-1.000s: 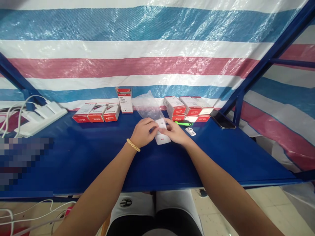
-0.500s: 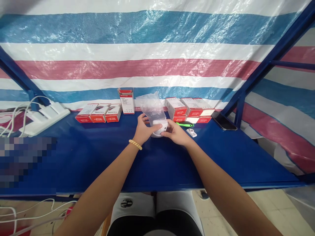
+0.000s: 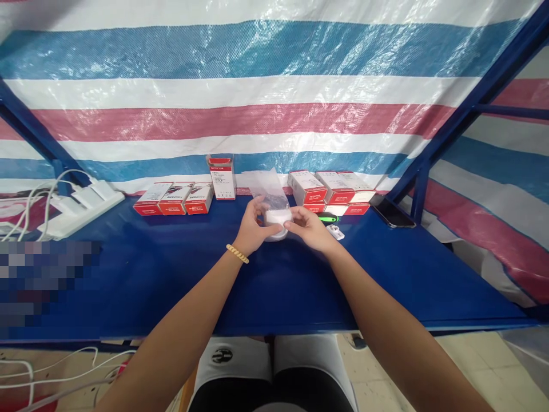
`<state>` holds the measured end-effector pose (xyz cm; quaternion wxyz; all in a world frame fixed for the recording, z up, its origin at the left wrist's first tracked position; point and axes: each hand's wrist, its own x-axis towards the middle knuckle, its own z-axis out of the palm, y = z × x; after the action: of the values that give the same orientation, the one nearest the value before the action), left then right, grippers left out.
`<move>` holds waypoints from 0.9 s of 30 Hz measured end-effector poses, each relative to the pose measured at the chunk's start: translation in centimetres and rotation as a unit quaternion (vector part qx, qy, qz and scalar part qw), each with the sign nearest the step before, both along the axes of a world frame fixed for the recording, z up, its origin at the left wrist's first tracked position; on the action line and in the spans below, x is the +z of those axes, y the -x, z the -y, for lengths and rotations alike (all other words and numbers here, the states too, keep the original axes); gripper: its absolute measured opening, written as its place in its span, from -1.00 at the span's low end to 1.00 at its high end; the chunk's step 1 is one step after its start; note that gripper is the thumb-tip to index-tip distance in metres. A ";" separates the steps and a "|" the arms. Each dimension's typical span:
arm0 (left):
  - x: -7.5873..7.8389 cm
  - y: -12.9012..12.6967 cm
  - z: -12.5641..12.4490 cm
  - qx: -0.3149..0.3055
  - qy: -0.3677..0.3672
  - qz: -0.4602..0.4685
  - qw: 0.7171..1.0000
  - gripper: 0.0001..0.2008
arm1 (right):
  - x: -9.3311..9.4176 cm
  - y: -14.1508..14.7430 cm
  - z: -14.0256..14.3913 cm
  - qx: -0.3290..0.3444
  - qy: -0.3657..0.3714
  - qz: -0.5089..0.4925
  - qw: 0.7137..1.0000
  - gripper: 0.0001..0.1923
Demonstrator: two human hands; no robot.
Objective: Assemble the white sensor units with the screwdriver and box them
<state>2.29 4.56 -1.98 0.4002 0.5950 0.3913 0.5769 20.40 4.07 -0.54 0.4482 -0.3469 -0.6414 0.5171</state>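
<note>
Near the centre of the frame, the left hand [image 3: 251, 229] and the right hand [image 3: 309, 228] both close around a white device [image 3: 277, 220] sitting low inside a clear plastic bag [image 3: 268, 186] on the blue table [image 3: 171, 274]. The device looks fully in the bag, whose open top stands loose and unsealed. To the left lie three red-and-white boxes [image 3: 174, 198], with one upright box [image 3: 222, 177] whose red band seems to read "DETECTOR"; the finer print is too small to read. More boxes [image 3: 330, 189] are stacked right of centre, beside a green-handled tool [image 3: 328, 217], a small white part [image 3: 335, 231] and a phone [image 3: 392, 212].
</note>
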 end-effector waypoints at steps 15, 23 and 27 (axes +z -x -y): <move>0.5 1.3 0.0 -0.092 0.053 -0.076 0.991 -0.27 | -0.2 -0.4 -0.2 0.019 0.000 0.061 0.998 -0.64; 0.6 1.8 -0.4 -0.094 0.047 -0.105 0.989 -0.44 | -0.3 -0.4 -0.3 -0.010 -0.021 0.042 0.999 -0.55; 0.6 2.4 -0.3 -0.150 0.062 -0.136 0.977 -0.30 | -0.5 -0.3 -0.4 0.022 -0.016 0.104 0.994 -0.50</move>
<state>-0.06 4.85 -1.33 0.4611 0.6938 0.3833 0.3989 20.74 4.46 -1.03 0.3732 -0.3774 -0.6999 0.4780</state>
